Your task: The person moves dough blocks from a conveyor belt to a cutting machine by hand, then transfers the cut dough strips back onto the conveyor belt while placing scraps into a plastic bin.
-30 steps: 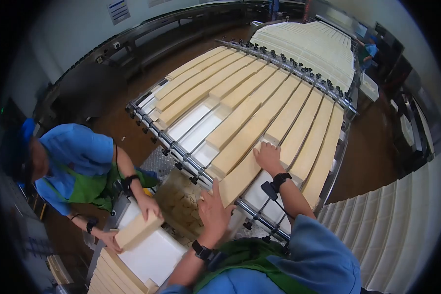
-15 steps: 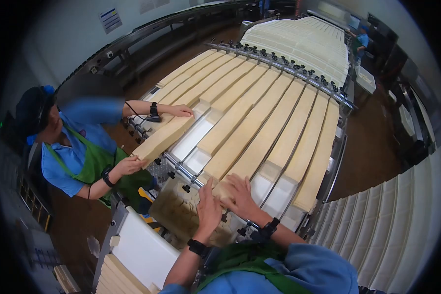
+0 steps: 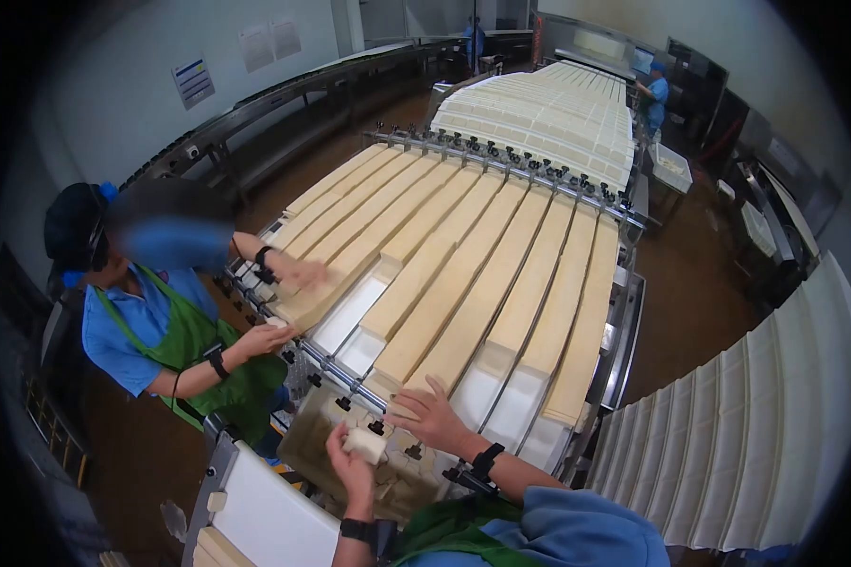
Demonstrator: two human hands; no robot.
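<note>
My left hand (image 3: 352, 472) is closed around a small pale block (image 3: 365, 445), which looks like a cut-off end of the layered, dough-like strips. It hovers over a tub (image 3: 304, 442) that holds pale scraps. My right hand (image 3: 431, 418) lies with fingers spread against the near end of a long pale strip (image 3: 473, 326), at the front bar of the lane table. A co-worker's hand (image 3: 267, 338) and their other, motion-blurred hand (image 3: 303, 274) rest on a strip to the left.
Metal dividers with black knobs (image 3: 529, 170) cross the lane table's far end. A white conveyor (image 3: 265, 501) lies at lower left, with stacked strips on it. White ribbed sheeting (image 3: 738, 425) slopes at right. A person (image 3: 654, 99) stands far back.
My left hand has moved away from the strip's end, down and left, with the small block in it. My right hand has shifted left. The co-worker's strip has been laid into its lane.
</note>
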